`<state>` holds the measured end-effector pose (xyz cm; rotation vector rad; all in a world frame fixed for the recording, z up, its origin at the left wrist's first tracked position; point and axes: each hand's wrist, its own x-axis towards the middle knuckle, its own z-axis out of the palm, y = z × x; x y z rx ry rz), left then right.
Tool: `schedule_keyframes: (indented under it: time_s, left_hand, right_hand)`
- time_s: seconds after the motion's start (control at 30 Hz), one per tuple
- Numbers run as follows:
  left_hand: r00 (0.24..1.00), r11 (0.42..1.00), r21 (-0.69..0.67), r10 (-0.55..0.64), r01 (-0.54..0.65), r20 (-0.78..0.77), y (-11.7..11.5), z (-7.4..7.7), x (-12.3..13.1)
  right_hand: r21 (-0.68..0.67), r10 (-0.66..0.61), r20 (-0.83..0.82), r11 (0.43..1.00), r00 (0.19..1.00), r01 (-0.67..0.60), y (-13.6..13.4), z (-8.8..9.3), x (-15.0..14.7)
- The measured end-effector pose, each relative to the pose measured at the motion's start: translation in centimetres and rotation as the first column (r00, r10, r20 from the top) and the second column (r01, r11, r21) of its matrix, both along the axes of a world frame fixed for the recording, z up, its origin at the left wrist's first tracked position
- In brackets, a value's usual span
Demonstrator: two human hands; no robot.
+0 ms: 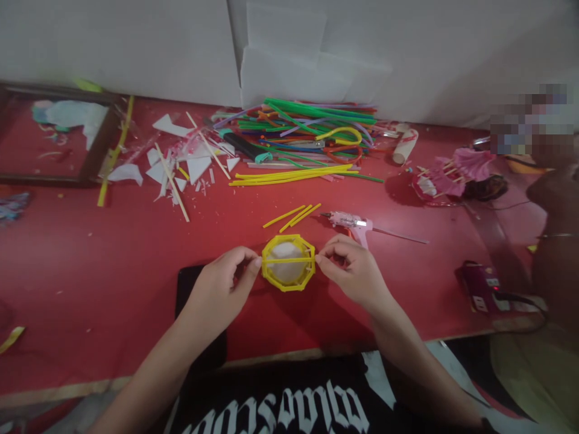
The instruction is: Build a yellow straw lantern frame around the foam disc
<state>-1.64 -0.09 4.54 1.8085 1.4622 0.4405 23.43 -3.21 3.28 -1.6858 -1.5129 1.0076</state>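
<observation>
A small yellow eight-sided basket (288,289) with a pale bottom sits in front of me, its walls showing thin light sticks. Across its top runs a straight yellow strip (288,260). My left hand (230,277) pinches at the left end of this strip, by the basket's rim. At the opposite end, my right hand (350,265) has thumb and forefinger closed at the rim. Just beyond the basket lie several short yellow pieces (296,216). A pink glue gun (355,222) rests behind my right hand.
Pipe cleaners (307,123) are heaped along the wall, near a utility knife (244,146). White scraps (196,166) and wooden sticks (172,181) lie left of them. A black phone-like slab (190,277) is under my left forearm. Right stand a purple power strip (482,286) and another person's arm (554,241).
</observation>
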Motion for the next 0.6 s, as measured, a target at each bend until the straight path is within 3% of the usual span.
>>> schedule_keyframes:
  time_s: [0.6]
  left_hand:
    - [1.0, 1.0, -0.018, 0.0, 0.0, -0.021, 0.01, 0.0, 0.01]
  right_hand:
    - [-0.016, 0.013, 0.0, 1.0, 1.0, -0.013, 0.13, 0.13, 0.0]
